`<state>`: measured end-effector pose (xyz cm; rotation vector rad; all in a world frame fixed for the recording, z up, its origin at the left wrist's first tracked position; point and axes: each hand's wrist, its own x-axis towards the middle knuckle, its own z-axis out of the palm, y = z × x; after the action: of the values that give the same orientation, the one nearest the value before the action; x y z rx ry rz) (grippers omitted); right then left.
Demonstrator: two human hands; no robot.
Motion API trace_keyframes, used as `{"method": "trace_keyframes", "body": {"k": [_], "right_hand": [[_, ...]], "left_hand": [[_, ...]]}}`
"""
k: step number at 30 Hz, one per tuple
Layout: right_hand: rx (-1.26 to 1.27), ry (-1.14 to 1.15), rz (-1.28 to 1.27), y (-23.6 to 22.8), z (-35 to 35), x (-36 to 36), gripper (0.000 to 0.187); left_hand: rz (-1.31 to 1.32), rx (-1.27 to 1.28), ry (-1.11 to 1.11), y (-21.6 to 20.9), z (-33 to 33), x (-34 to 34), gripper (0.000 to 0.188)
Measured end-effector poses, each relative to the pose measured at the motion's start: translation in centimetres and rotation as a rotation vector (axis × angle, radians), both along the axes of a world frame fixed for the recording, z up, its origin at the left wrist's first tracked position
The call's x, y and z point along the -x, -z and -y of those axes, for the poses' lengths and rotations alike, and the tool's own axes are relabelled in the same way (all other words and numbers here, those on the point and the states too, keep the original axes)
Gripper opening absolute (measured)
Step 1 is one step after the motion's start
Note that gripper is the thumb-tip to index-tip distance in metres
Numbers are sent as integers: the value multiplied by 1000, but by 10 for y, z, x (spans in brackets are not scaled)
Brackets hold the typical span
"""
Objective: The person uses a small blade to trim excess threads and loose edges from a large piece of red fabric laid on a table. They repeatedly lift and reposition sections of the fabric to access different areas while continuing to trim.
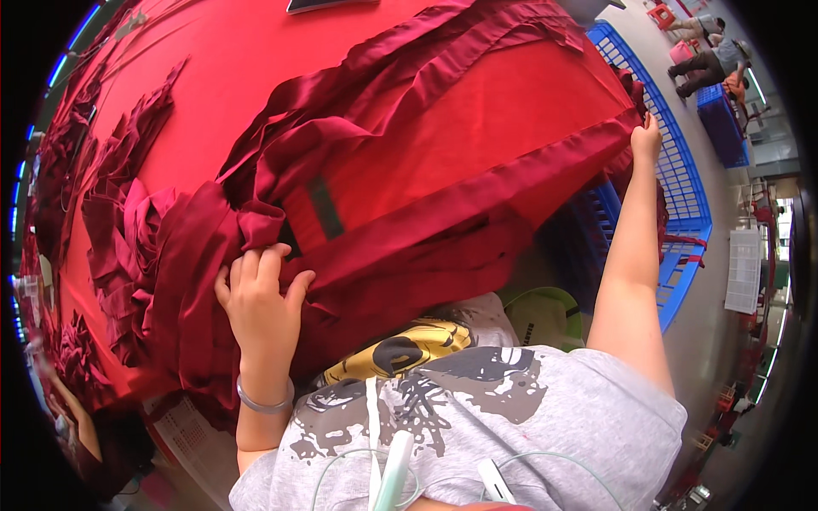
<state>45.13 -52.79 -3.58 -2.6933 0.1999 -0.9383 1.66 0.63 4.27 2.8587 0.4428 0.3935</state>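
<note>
A long dark red satin fabric strip (477, 200) stretches diagonally over the near part of the red-covered table (221, 94). At its far right end, by the table's corner, my right hand (646, 140) is closed on the strip, my arm reaching out. My left hand (262, 294) rests at the strip's near left end, against a heaped pile of the same satin (192, 272). Its fingers are stretched out and the thumb stands apart; the fingertips touch a fold. More loose satin (341, 111) runs across the table beyond the strip.
A blue plastic crate (673, 153) with dark red fabric in it stands off the table's right edge. A green cap-like item (541, 315) shows below the near edge. Another person's arm (77, 417) is at lower left; several people (716, 64) are at far right.
</note>
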Motion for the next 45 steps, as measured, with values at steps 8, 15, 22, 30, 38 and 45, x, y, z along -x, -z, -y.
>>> {"method": "trace_keyframes", "body": {"k": [8,15,22,30,38,45], "right_hand": [[-49,-228,-236,-62,-163,147,39],[-321,-1142,-351,-81,-328,294,52],[211,-1355,-375,-72,-348,352,39],[102,-1311,-369,-63,-363,352,35],[-539,-1045,-432,-44,-365,353,29],[-854,-1223,-1019,-59,-348,365,39]], "left_hand": [[20,-25,152,15,-5,20,26],[105,-74,153,10,11,21,20],[37,-61,177,33,12,30,47],[27,-156,131,45,17,32,54],[10,-153,120,46,18,34,57],[67,-59,124,46,11,35,60]]}}
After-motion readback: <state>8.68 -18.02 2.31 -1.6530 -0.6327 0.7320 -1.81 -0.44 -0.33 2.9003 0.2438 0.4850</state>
